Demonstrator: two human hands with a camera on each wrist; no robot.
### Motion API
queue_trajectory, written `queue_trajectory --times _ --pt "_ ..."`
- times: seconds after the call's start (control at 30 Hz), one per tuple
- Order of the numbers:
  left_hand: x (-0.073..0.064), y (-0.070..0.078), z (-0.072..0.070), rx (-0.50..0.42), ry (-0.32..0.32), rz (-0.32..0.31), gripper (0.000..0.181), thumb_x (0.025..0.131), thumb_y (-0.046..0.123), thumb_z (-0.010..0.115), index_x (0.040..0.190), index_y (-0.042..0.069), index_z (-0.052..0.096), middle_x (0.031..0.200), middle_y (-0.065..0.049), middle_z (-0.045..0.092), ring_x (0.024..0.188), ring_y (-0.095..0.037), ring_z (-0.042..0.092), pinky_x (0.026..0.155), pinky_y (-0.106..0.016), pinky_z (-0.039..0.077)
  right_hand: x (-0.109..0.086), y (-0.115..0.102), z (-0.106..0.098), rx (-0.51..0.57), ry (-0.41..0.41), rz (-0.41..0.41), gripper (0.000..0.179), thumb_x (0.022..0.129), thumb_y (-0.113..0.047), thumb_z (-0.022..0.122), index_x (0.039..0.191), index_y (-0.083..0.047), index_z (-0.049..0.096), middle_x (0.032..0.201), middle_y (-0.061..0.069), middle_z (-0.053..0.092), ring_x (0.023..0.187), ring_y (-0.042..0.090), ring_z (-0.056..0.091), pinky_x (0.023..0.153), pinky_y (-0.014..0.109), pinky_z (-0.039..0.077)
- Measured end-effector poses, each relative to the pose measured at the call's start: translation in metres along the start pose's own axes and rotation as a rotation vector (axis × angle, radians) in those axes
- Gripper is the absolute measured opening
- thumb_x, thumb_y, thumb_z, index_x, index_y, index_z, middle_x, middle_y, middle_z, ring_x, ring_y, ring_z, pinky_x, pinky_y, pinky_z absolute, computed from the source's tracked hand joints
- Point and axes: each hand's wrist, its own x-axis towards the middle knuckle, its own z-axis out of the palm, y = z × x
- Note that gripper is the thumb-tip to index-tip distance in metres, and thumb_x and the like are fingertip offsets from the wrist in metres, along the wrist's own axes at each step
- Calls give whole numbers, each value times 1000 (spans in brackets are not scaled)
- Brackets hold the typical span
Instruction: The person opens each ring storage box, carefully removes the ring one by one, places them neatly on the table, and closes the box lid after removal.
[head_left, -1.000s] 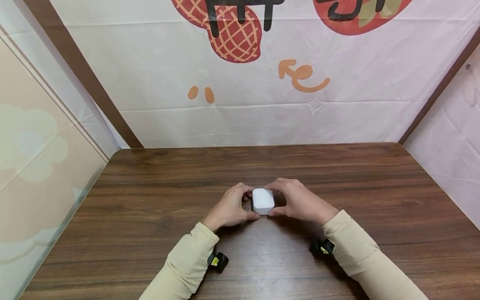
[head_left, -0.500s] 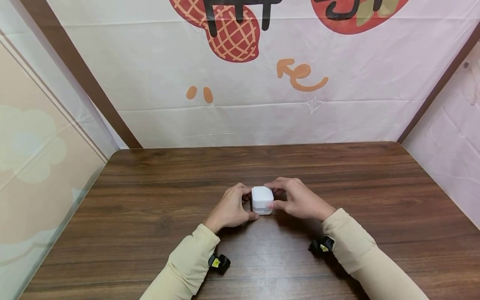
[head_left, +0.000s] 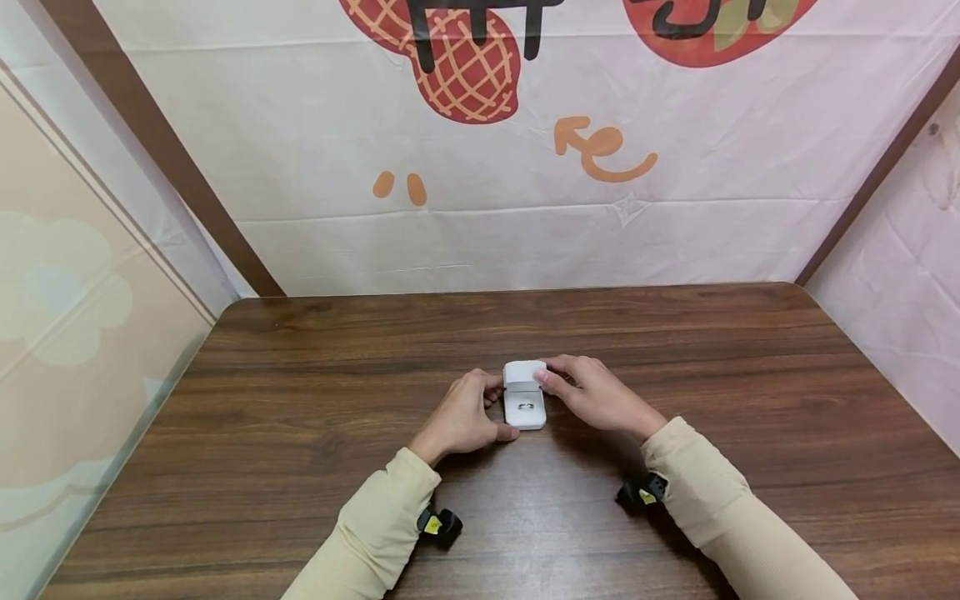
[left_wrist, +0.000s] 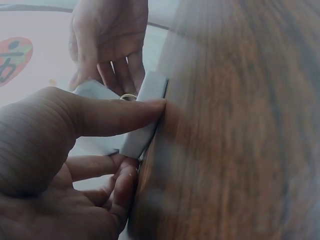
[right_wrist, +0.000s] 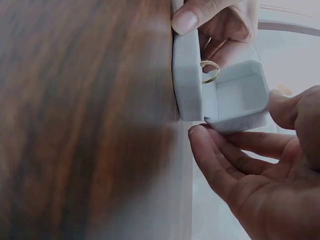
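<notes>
A small white ring box (head_left: 525, 422) sits on the wooden table with its lid (head_left: 521, 372) raised. Inside it stands a gold ring (right_wrist: 218, 71), upright in the pale insert; the right wrist view shows it best. My left hand (head_left: 463, 414) grips the base from the left, thumb at the front edge and fingers toward the back corner. On the other side, my right hand (head_left: 596, 396) holds the lid, its thumb (right_wrist: 282, 109) at the lid's rim and its fingers behind the hinge side. In the left wrist view, my left thumb (left_wrist: 120, 117) partly hides the box.
The brown wooden table (head_left: 337, 350) spreads out around the box. A white printed cloth (head_left: 315, 150) hangs behind its far edge, with more cloth at the left and right sides. Each wrist carries a small black camera (head_left: 442, 527).
The ring box was closed a second ago. My right thumb has lifted the lid up and back, bringing the ring into view. My left hand has stayed at the base.
</notes>
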Motion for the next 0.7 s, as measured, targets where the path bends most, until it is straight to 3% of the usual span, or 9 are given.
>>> queue_trajectory --times 0.07,0.23,0.4,0.53,0.7 --pt "0 0 0 -9 -3 -5 40 67 6 91 101 5 73 89 -4 59 88 -20 52 76 -30 43 0 -2 0 -14 10 31 26 107 -25 53 110 -6 72 100 3 71 93 15 61 83 38 50" --pt "0 1 0 -29 -9 -28 41 67 5 92 103 4 73 91 -5 59 89 -19 51 78 -30 44 -1 -8 -4 -48 56 93 34 102 -33 62 118 -4 69 102 2 72 92 14 65 82 37 53" --pt "0 1 0 -44 -12 -47 44 67 4 91 106 2 72 92 -5 58 90 -19 51 79 -30 45 -4 -14 -14 -52 131 82 21 89 -28 80 94 -9 71 82 -5 69 72 11 63 67 30 54" --pt "0 1 -1 -44 -11 -59 43 67 5 92 106 3 72 92 -5 58 91 -19 51 80 -30 45 -5 -16 -17 -56 88 45 11 85 -22 84 83 -15 75 74 -11 69 64 10 63 59 26 50" --pt "0 1 -1 -42 -12 -56 42 68 6 92 105 4 72 93 -6 58 90 -18 51 80 -30 45 -5 -17 -11 -52 39 46 4 83 -18 86 85 -17 82 78 -12 74 66 8 63 60 26 48"
